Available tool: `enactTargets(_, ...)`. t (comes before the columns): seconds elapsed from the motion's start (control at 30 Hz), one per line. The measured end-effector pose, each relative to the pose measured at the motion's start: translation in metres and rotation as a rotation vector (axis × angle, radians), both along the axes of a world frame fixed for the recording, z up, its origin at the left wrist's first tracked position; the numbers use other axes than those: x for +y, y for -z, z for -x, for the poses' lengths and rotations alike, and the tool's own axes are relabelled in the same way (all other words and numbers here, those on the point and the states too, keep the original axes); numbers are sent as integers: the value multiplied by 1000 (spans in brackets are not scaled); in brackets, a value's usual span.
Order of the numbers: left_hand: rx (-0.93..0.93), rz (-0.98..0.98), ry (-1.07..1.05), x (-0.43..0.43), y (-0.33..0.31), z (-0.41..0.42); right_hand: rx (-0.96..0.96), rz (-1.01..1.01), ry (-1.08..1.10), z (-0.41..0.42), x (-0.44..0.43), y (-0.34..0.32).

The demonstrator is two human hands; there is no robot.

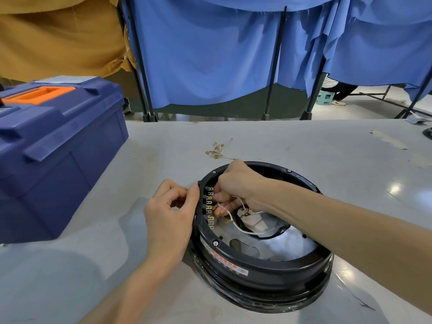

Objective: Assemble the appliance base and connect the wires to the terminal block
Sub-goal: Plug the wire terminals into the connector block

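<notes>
My appliance base point(261, 260) is glossy black plastic around shiny metal. The table point(280, 141) looks smooth and grey; the toolbox point(58, 141) is matt blue plastic.

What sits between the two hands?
Head view: the black base rim with its terminal block separates the left hand, outside, from the right hand, inside, pinching a wire.

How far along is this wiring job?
The appliance base looks screwed together. The right hand pinches a white wire at the terminal block while the left hand braces the rim. Not yet attached: loose connectors inside, plus a wire bundle on the table.
</notes>
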State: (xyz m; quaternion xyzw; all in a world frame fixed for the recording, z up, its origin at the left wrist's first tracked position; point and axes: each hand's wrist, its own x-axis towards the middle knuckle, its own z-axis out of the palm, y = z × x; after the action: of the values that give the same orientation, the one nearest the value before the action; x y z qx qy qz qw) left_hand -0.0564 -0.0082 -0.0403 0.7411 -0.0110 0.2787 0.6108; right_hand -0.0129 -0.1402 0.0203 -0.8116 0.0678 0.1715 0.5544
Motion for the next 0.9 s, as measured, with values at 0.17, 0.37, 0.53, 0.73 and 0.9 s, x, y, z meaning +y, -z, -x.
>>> enactTargets(0.17, 23, 26, 5, 0, 1, 1, 70, -5, -130, 5, -18, -11)
enactTargets(0.37, 52, 19, 10, 1, -1, 2, -92, 34, -160, 21, -36, -16)
enactTargets(0.53, 109, 20, -3, 1, -9, 5, -382, 326, -342, 37, -36, -21)
enactTargets(0.73, 134, 49, 37, 5, -12, 22, -422, 388, -342, 39, -26, -15)
enactTargets(0.9, 128, 87, 40, 4, -12, 24, -468, 538, -247, 42, -21, -15)
